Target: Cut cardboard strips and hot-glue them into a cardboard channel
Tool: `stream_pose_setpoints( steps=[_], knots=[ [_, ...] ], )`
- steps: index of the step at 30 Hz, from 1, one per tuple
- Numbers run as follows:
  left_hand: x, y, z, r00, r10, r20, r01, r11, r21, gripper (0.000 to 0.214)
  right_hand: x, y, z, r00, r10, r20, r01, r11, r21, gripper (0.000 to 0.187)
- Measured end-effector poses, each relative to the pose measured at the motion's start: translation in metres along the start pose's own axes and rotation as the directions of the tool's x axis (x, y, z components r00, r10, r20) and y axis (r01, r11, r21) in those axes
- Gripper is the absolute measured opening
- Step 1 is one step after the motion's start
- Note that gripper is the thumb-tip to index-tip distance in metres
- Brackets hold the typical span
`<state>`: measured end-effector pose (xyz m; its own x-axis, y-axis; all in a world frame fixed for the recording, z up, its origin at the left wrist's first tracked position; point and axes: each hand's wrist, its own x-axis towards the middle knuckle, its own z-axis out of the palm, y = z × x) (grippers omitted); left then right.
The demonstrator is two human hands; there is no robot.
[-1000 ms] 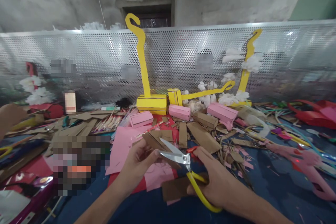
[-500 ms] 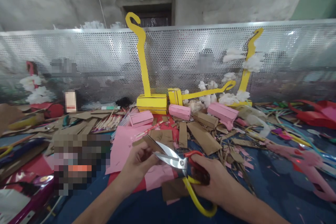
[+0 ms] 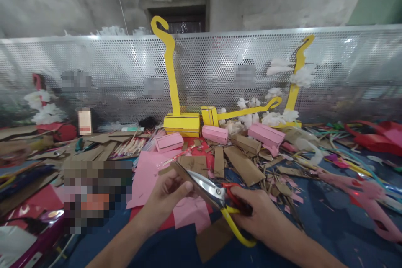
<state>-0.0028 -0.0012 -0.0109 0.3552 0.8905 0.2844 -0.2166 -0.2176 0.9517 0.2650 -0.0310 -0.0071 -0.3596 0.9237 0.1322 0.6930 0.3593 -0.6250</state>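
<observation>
My left hand (image 3: 169,192) pinches a narrow strip of brown cardboard (image 3: 184,172) between thumb and fingers. The strip slants down to the right, partly hidden behind the scissor blades. In my right hand (image 3: 254,213) are scissors (image 3: 219,191) with one red and one yellow handle, fingers wrapped around the grips. Their silver blades point left, lie along the cardboard and look nearly closed. Beneath the hands lie pink paper (image 3: 191,213) and a loose cardboard piece (image 3: 213,238) on the blue table cover.
Yellow hooked cardboard stands (image 3: 181,124) and pink boxes (image 3: 215,134) line the back, before a perforated metal screen (image 3: 125,71). Cardboard scraps (image 3: 245,165) lie ahead. A pink glue gun (image 3: 361,194) with a red light rests at right, a purple device (image 3: 44,230) at left.
The scissor blades have come closer together, and the yellow handle has moved up towards the red one. More of the loose cardboard below now shows. My left hand has barely moved.
</observation>
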Motion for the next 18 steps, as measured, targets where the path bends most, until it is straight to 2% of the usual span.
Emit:
stream_pose_setpoints(
  steps=[3,8,13,18],
  knots=[
    [0.001,0.000,-0.001,1.000,0.007,-0.005,-0.007,1.000,0.017,0.024,0.001,-0.003,-0.001,1.000,0.001,-0.031,-0.001,1.000,-0.005,0.018],
    [0.002,-0.001,-0.002,1.000,-0.004,-0.020,0.004,1.000,-0.019,0.023,-0.001,-0.012,-0.004,0.993,-0.065,-0.100,0.071,0.995,0.064,0.016],
    [0.001,0.002,0.001,1.000,0.010,0.007,-0.010,1.000,-0.018,0.024,-0.003,-0.022,-0.006,0.997,-0.011,-0.074,0.018,0.994,0.103,0.040],
    [0.000,0.008,0.010,0.996,0.051,0.074,-0.051,0.999,0.010,0.017,-0.006,-0.021,-0.008,0.997,-0.069,-0.042,0.075,0.986,0.151,0.033]
  ],
)
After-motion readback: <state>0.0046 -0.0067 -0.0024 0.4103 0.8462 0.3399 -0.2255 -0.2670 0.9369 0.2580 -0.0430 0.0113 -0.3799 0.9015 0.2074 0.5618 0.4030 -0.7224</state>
